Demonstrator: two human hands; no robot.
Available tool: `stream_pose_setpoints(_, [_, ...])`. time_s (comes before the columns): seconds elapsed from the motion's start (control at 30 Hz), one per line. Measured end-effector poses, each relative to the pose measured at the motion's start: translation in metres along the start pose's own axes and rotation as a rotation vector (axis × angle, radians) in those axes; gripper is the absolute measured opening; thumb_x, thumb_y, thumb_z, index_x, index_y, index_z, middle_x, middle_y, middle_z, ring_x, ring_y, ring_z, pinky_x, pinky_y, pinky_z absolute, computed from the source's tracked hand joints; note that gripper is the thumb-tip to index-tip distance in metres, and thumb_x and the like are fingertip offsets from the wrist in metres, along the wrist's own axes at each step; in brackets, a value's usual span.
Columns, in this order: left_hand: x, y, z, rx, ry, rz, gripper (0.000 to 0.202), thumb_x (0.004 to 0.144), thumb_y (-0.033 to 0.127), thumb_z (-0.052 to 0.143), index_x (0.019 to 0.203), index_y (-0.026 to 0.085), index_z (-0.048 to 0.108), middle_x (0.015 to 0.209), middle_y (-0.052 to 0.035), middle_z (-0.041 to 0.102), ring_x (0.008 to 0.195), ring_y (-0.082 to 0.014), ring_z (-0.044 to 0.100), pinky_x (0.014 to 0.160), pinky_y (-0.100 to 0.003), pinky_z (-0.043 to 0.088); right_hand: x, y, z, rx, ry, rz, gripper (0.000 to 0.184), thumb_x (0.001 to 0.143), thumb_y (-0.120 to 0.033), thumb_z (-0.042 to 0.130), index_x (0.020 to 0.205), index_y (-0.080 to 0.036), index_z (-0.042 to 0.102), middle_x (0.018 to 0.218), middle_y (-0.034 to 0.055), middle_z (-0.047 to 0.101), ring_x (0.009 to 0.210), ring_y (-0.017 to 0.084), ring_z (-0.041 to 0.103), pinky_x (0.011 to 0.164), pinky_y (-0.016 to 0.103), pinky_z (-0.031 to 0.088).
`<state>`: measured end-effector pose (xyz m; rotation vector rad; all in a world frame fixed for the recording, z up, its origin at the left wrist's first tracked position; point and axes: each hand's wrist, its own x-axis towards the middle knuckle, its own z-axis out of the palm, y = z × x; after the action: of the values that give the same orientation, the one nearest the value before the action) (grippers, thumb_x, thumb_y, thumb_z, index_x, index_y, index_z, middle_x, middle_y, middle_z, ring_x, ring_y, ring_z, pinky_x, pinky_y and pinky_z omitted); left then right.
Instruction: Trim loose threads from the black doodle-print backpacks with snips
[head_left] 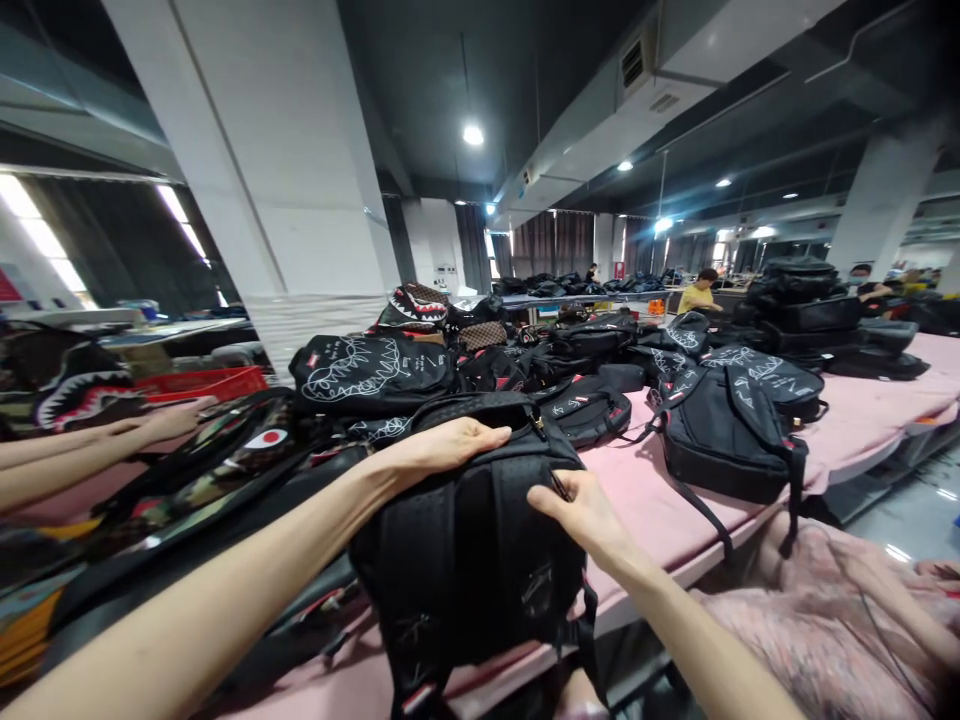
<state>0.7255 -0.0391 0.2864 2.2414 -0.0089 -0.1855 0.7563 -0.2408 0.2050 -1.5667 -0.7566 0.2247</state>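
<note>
A black backpack point(480, 550) stands upright in front of me at the table's edge, its strap side facing me. Its top looks partly unzipped. My left hand point(465, 440) is closed on the upper rim, thumb on the near side and fingers out of sight inside or behind it. At the upper right side of the same backpack, my right hand point(574, 505) is closed in a pinch. A small dark piece shows between its thumb and fingers, too small to name. The backpack's straps hang down toward me.
A pink-covered table point(630, 490) carries several black backpacks with white scribbles. One black bag point(727, 440) lies to the right. Camouflage bags point(255, 440) and another person's arms point(112, 445) are at left, near a red crate point(202, 382). Someone in patterned clothing point(817, 630) sits close at right.
</note>
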Motion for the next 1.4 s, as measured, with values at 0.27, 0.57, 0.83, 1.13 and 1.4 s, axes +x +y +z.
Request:
stream_pose_setpoints(0.27, [-0.005,0.001,0.003,0.208,0.136,0.098,0.051,0.075,0.060,0.043,0.053,0.015,0.055,0.052,0.0020,0.048,0.049,-0.0109,0.038,0.050,-0.022,0.030,0.019,0.022,0.014,-0.067,-0.146,-0.161,0.028,0.074,-0.036,0.056,0.058,-0.016,0.044,0.058,-0.0036,0.037,0.055,0.008,0.033,0.048,0.020,0.027])
stream_pose_setpoints(0.57, [-0.086,-0.035,0.013,0.074,0.709,-0.078,0.047,0.073,0.058,0.046,0.062,0.015,0.062,0.055,-0.0033,0.060,0.054,-0.0163,0.053,0.053,-0.023,0.040,0.038,0.034,-0.002,-0.155,-0.016,-0.125,0.028,0.073,-0.040,0.052,0.056,-0.019,0.043,0.057,-0.0032,0.041,0.055,0.011,0.038,0.051,0.022,0.031])
stream_pose_setpoints(0.83, [-0.067,-0.059,0.077,-0.634,0.475,-0.026,0.045,0.072,0.059,0.050,0.075,0.014,0.057,0.063,-0.0019,0.058,0.056,-0.0134,0.050,0.053,-0.023,0.040,0.031,0.028,-0.004,-0.169,0.025,-0.126,0.027,0.072,-0.041,0.054,0.058,-0.019,0.050,0.058,-0.0021,0.050,0.056,0.014,0.045,0.052,0.023,0.038])
stream_pose_setpoints(1.13, [-0.054,-0.081,0.090,0.056,0.633,0.097,0.040,0.081,0.045,0.042,0.053,0.016,0.045,0.051,0.0020,0.045,0.049,-0.0095,0.037,0.050,-0.023,0.030,0.026,0.036,-0.006,-0.219,0.122,-0.060,0.028,0.068,-0.045,0.056,0.058,-0.019,0.051,0.055,-0.0022,0.051,0.053,0.014,0.045,0.050,0.024,0.038])
stream_pose_setpoints(1.4, [-0.072,-0.069,0.094,-0.303,0.483,0.167,0.027,0.079,0.031,0.049,0.092,0.013,0.065,0.088,-0.0047,0.067,0.081,-0.0183,0.059,0.071,-0.025,0.045,0.006,0.049,0.001,-0.275,0.163,-0.021,0.033,0.067,-0.051,0.057,0.059,-0.019,0.051,0.056,0.0006,0.055,0.055,0.017,0.049,0.049,0.026,0.042])
